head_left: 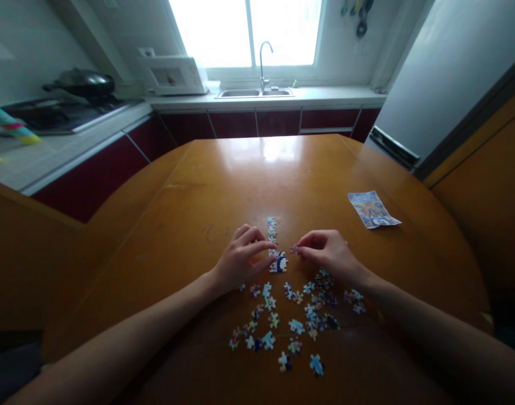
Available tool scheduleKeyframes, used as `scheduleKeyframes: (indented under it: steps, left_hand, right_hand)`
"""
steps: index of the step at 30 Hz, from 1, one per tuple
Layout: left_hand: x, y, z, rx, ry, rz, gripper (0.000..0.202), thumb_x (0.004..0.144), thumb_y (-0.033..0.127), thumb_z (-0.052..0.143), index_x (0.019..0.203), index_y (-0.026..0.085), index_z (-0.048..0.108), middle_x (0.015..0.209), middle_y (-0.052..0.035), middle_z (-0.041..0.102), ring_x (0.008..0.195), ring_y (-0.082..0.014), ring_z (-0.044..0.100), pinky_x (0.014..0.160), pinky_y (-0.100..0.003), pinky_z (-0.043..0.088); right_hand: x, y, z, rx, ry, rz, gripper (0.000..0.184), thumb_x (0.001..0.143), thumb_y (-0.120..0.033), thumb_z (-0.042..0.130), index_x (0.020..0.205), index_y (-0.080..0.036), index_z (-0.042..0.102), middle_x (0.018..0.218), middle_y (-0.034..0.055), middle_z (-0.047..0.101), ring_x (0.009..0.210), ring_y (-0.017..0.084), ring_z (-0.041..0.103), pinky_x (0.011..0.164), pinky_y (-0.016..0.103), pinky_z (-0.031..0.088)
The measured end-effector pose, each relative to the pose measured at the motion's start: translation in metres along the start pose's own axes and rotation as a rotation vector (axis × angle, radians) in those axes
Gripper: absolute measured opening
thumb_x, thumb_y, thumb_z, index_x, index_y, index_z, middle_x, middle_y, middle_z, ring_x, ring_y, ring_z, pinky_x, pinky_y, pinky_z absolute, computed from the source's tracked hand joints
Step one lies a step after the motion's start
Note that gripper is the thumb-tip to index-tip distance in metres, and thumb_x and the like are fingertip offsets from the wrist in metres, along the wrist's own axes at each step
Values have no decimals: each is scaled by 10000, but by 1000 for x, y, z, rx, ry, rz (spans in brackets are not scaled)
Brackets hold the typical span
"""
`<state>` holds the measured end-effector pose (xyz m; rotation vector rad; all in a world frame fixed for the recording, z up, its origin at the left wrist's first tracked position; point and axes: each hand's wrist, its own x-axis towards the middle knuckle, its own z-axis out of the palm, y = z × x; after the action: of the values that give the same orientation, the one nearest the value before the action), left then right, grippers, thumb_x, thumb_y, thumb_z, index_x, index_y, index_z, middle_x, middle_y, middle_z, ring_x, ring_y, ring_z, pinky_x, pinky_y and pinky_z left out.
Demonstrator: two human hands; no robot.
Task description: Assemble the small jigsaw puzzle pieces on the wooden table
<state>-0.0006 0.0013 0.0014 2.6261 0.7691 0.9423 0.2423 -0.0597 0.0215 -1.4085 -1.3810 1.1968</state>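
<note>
A narrow strip of joined puzzle pieces [274, 247] lies on the round wooden table [223, 191] in front of me. My left hand [240, 259] rests beside the strip, its fingertips pressing on the strip's lower left part. My right hand [328, 253] pinches a small puzzle piece [295, 248] between thumb and forefinger, just right of the strip. Several loose puzzle pieces [295, 323] are scattered on the table between my forearms, closer to me.
A printed picture card [372, 209] lies on the table to the right. Beyond the table runs a kitchen counter with a sink [257, 93], a microwave [173, 75] and a wok on a stove [82, 84]. A wooden panel [485, 185] stands at the right.
</note>
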Motion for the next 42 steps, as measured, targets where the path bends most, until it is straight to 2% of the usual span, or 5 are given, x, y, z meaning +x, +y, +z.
scheduleKeyframes:
  steps: [12,22,29,35,42]
  left_hand:
    - [-5,10,-2,20,-46,99,89,874,365,709,921,294,737,817,-22,628,834,-196,527,811,-358,440]
    - [-2,11,-2,-41,-11,77,129,880,348,697,951,246,730,852,-43,633,858,-206,534,793,-365,460]
    - [1,-2,-1,84,-5,-71,193,955,229,577,989,234,768,836,-52,600,841,-205,499,779,-355,461]
    - [-2,-6,2,162,-120,-69,201,936,241,624,1059,293,774,888,-53,570,866,-210,479,775,-352,436]
    - [1,-4,1,152,-160,-93,191,956,268,608,1052,286,772,888,-54,564,880,-215,474,784,-355,438]
  right_hand:
    - [-15,4,26,38,-118,-71,94,806,-265,733,818,-173,751,755,36,737,679,147,648,612,271,517]
    - [-12,2,18,-224,-158,-593,104,880,-149,642,902,-195,732,914,62,697,821,158,653,729,306,541]
    - [17,-3,1,-388,-8,-615,111,900,-172,644,860,-199,744,885,55,714,826,160,654,753,308,523]
    - [49,17,8,-497,-112,-727,125,894,-177,664,806,-188,752,844,56,708,784,160,621,724,303,512]
    - [53,29,10,-612,-166,-729,180,909,-153,620,810,-208,760,856,43,707,807,161,597,737,299,498]
